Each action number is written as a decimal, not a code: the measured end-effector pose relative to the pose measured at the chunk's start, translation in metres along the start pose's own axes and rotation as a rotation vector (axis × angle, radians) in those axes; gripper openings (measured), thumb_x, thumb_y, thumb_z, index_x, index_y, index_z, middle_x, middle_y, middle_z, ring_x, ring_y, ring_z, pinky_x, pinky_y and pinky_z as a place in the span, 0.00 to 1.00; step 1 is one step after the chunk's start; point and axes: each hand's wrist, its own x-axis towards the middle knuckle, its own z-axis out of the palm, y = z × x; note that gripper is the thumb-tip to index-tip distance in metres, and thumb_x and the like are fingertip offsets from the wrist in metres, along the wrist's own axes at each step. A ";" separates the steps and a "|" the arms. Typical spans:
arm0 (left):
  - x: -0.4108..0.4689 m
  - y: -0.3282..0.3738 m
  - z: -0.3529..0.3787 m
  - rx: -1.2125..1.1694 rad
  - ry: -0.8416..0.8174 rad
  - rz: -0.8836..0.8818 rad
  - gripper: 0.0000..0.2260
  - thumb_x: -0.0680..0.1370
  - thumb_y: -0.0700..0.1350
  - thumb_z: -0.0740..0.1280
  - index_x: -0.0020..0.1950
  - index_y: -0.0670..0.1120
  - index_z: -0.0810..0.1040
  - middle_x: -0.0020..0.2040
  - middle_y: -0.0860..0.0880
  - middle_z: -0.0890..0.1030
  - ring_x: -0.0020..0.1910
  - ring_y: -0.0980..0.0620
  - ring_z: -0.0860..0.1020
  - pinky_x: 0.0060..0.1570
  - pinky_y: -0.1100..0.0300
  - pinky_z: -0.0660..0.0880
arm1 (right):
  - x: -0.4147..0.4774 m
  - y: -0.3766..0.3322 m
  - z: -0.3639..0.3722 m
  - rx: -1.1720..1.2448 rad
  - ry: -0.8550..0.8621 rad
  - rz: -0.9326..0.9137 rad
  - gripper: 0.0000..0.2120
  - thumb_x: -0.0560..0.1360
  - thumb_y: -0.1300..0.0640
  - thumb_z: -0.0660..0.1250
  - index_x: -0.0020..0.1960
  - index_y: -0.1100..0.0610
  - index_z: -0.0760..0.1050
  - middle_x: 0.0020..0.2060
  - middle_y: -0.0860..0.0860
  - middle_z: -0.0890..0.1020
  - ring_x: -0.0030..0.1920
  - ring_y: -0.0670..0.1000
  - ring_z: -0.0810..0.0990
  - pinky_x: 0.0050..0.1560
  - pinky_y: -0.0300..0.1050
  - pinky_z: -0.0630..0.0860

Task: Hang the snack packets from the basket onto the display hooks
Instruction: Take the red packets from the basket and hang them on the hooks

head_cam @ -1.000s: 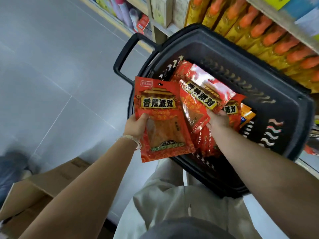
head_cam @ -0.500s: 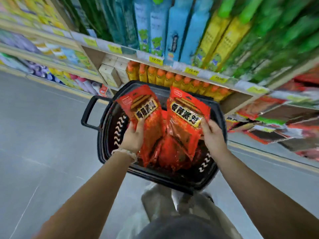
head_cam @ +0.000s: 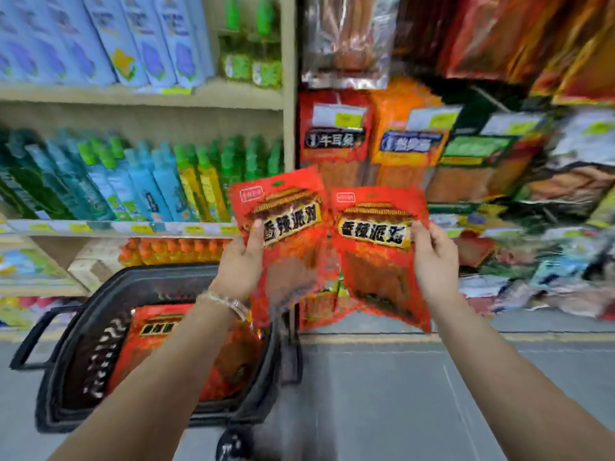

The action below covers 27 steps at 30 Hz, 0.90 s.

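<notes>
Shop shelves [head_cam: 143, 94] are standing behind while the left hand [head_cam: 238, 264] and right hand [head_cam: 436, 257] are each pinching one red snack packet [head_cam: 286, 227] with curled fingers [head_cam: 417, 234] above the basket [head_cam: 66, 361].

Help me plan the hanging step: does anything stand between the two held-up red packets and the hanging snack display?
Nothing visible does. The left hand grips one packet, the right hand the second packet, both up before the hanging snacks. The basket sits lower left, out of the way. Blur hides whether a hook is free.
</notes>
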 end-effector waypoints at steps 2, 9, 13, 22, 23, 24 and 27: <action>-0.005 0.031 0.025 0.025 0.002 0.091 0.26 0.80 0.57 0.54 0.61 0.36 0.74 0.61 0.34 0.74 0.61 0.40 0.72 0.50 0.60 0.62 | 0.017 -0.011 -0.042 -0.069 0.075 -0.066 0.17 0.80 0.57 0.59 0.33 0.54 0.64 0.28 0.48 0.65 0.28 0.41 0.64 0.32 0.36 0.60; 0.001 0.139 0.097 -0.044 -0.026 0.452 0.10 0.80 0.49 0.61 0.39 0.51 0.74 0.36 0.54 0.77 0.38 0.54 0.72 0.38 0.62 0.65 | 0.086 -0.047 -0.148 -0.059 0.293 -0.205 0.15 0.80 0.61 0.59 0.34 0.53 0.65 0.28 0.45 0.64 0.28 0.39 0.64 0.31 0.31 0.61; 0.014 0.202 0.122 -0.117 0.020 0.558 0.06 0.78 0.45 0.63 0.41 0.51 0.72 0.36 0.54 0.75 0.36 0.57 0.72 0.32 0.66 0.63 | 0.137 -0.059 -0.181 -0.032 0.408 -0.189 0.11 0.78 0.58 0.61 0.38 0.58 0.72 0.28 0.48 0.66 0.31 0.43 0.62 0.34 0.44 0.59; 0.067 0.300 0.160 -0.318 0.019 0.632 0.05 0.73 0.51 0.64 0.39 0.52 0.76 0.35 0.53 0.77 0.34 0.54 0.73 0.37 0.59 0.71 | 0.251 -0.100 -0.211 0.014 0.505 -0.283 0.15 0.78 0.56 0.58 0.40 0.66 0.71 0.34 0.53 0.69 0.36 0.48 0.66 0.36 0.44 0.62; 0.070 0.308 0.164 -0.340 -0.004 0.624 0.05 0.72 0.53 0.64 0.39 0.54 0.75 0.35 0.52 0.77 0.34 0.52 0.74 0.38 0.56 0.73 | 0.264 -0.104 -0.211 0.031 0.508 -0.293 0.15 0.78 0.56 0.58 0.42 0.69 0.71 0.35 0.54 0.69 0.37 0.48 0.67 0.37 0.45 0.61; 0.074 0.316 0.167 -0.360 -0.028 0.615 0.06 0.70 0.54 0.64 0.39 0.54 0.76 0.37 0.50 0.78 0.36 0.49 0.76 0.40 0.52 0.75 | 0.276 -0.109 -0.211 0.051 0.512 -0.307 0.16 0.78 0.56 0.58 0.42 0.70 0.70 0.35 0.55 0.68 0.37 0.49 0.66 0.37 0.45 0.60; 0.086 0.337 0.177 -0.406 -0.074 0.609 0.08 0.67 0.56 0.64 0.38 0.52 0.77 0.40 0.46 0.79 0.41 0.43 0.79 0.47 0.42 0.76 | 0.310 -0.123 -0.210 0.115 0.503 -0.336 0.13 0.77 0.58 0.59 0.37 0.66 0.68 0.34 0.54 0.66 0.37 0.49 0.64 0.38 0.45 0.60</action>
